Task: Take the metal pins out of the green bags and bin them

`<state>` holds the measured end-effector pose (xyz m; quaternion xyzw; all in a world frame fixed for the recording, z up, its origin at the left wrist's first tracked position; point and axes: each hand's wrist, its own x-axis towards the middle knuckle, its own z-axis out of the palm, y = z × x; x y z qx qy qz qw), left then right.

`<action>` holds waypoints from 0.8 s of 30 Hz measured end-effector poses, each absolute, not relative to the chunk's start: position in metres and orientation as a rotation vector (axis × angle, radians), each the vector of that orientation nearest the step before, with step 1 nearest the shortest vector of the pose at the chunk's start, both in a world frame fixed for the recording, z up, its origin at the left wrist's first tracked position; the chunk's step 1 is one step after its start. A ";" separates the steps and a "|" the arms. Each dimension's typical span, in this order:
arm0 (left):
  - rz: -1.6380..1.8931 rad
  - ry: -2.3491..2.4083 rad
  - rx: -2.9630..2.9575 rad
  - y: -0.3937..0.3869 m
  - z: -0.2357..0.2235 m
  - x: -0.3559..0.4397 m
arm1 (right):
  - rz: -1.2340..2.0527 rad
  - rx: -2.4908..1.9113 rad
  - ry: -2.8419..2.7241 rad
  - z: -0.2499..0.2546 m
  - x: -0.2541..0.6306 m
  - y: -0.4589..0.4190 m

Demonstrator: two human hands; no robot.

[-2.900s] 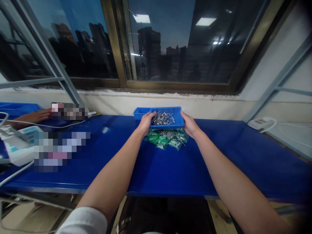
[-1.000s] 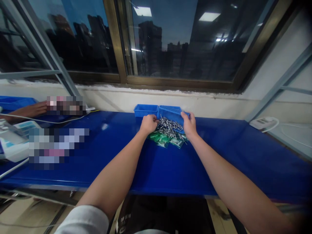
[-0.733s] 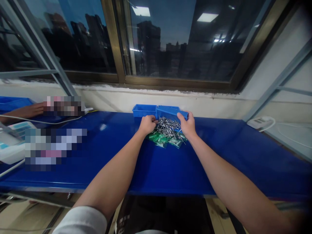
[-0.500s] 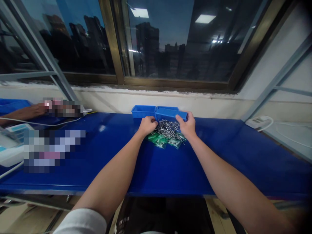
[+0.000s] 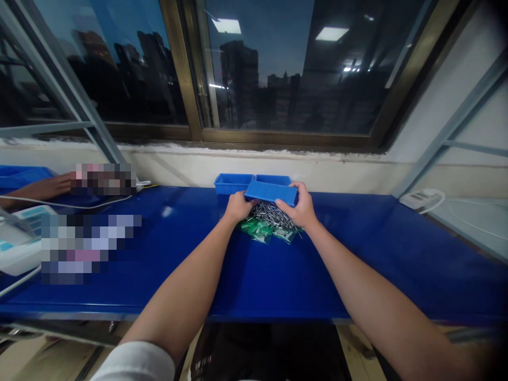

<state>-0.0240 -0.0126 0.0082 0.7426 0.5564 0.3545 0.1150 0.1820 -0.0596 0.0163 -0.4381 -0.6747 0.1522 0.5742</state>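
Note:
A blue plastic bin (image 5: 271, 192) is tipped over, its ribbed underside facing up, above a heap of thin shiny metal pins (image 5: 270, 214). My right hand (image 5: 300, 206) grips the bin's right end, thumb along the near side. At the left end, my left hand (image 5: 238, 207) is closed on the bin's edge, with some fingertips hidden. The pins lie on several small clear-and-green plastic bags (image 5: 256, 229), some of which also hold pins. The inside of the tipped bin cannot be seen.
Two blue bins, a left one (image 5: 234, 184) and a right one (image 5: 278, 179), stand against the wall. On the blue table (image 5: 278, 280) at left is a white device (image 5: 24, 241), near another person's hand (image 5: 59, 184). A white power strip (image 5: 418, 199) lies at right.
The bin was upright with pins inside, then tilted, and its pins spilled onto the bags. It is now turned bottom up. My left hand has moved from the pins' edge to the bin.

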 end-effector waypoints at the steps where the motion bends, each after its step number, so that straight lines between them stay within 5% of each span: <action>1: 1.031 1.638 2.173 -0.012 0.008 -0.025 | 0.385 -1.018 -1.628 0.018 0.184 -0.060; 24: 1.428 1.753 2.028 -0.017 0.017 -0.029 | 0.058 -0.933 -1.971 0.018 0.200 -0.048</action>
